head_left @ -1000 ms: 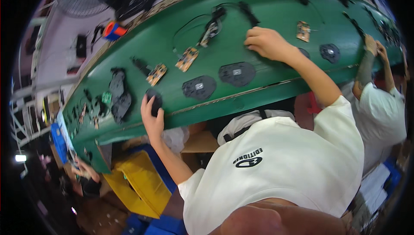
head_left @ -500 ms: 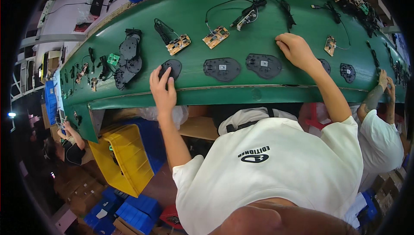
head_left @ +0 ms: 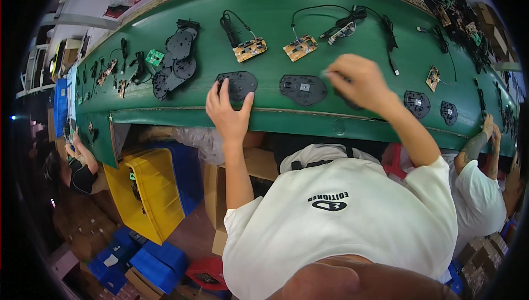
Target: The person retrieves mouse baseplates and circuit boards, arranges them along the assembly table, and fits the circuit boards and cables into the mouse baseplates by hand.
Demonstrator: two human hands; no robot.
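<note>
My left hand (head_left: 228,114) is at a black mouse bottom shell (head_left: 242,84), its fingers on the left edge and its thumb at the near right edge. Above another shell (head_left: 347,99), which it mostly covers, my right hand (head_left: 359,84) is blurred by motion. Its fingertips are pinched together, with a small pale piece (head_left: 326,73) at their tip. Between the hands lies a mouse bottom shell (head_left: 303,90) with a pale square in its middle. Beyond the shells are tan circuit boards with black cables, one board (head_left: 250,50) past my left hand and another (head_left: 301,48) beside it.
Stacked black shells (head_left: 175,63) and a green board (head_left: 155,57) lie left on the green table (head_left: 215,2). Two more shells (head_left: 417,104) sit to the right. A yellow crate (head_left: 146,195) stands below the table edge. Co-workers are at both ends, one with a tattooed forearm (head_left: 475,136).
My right hand has moved left and nearer to me, from beside a cable to over a shell. My left hand stays at its shell. The whole view has shifted slightly.
</note>
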